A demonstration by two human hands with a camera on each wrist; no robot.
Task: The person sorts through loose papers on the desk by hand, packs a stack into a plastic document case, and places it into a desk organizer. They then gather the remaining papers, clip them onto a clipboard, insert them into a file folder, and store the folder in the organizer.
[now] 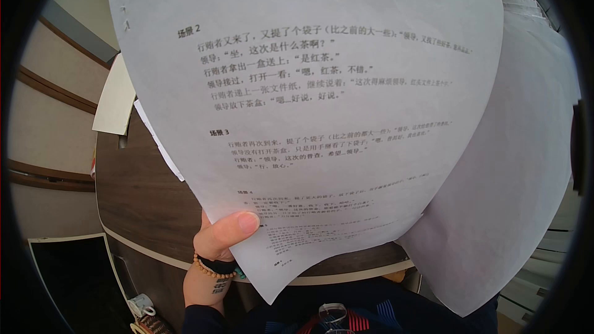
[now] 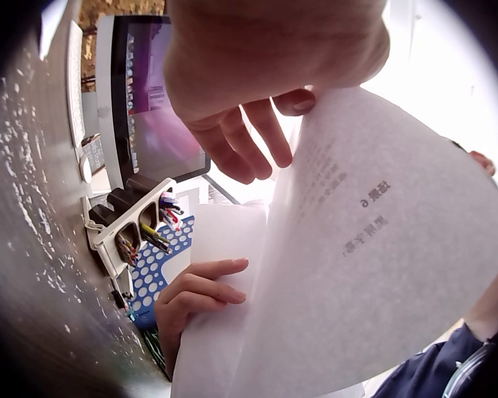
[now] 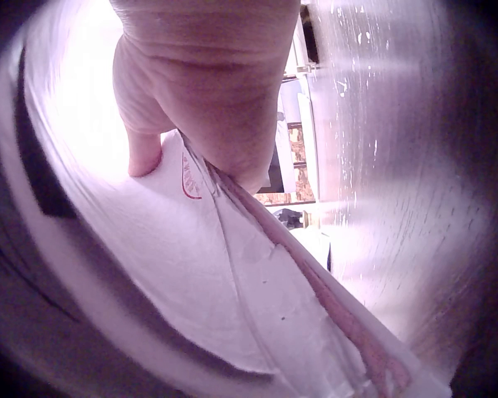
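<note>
Stapled printed sheets (image 1: 322,117) with Chinese text fill much of the head view, bowed and tilted above the table. My left hand (image 1: 229,232) grips their lower left edge, thumb on the printed face. In the left wrist view, its fingers (image 2: 241,145) curl behind the paper's edge. To the right in the head view hangs blank white paper (image 1: 513,148), creased at its top. My right hand (image 2: 199,298) shows in the left wrist view with fingers laid on white paper. The right wrist view has it pinching white paper (image 3: 207,265) with a small red print. The head view hides this hand.
A dark wooden table (image 1: 142,179) lies beneath. A dark-screened panel (image 1: 80,278) and a white cup (image 1: 142,303) are low at left. The left wrist view holds a lit monitor (image 2: 162,91), a pen holder (image 2: 137,224) with pens and a blue dotted item (image 2: 149,269).
</note>
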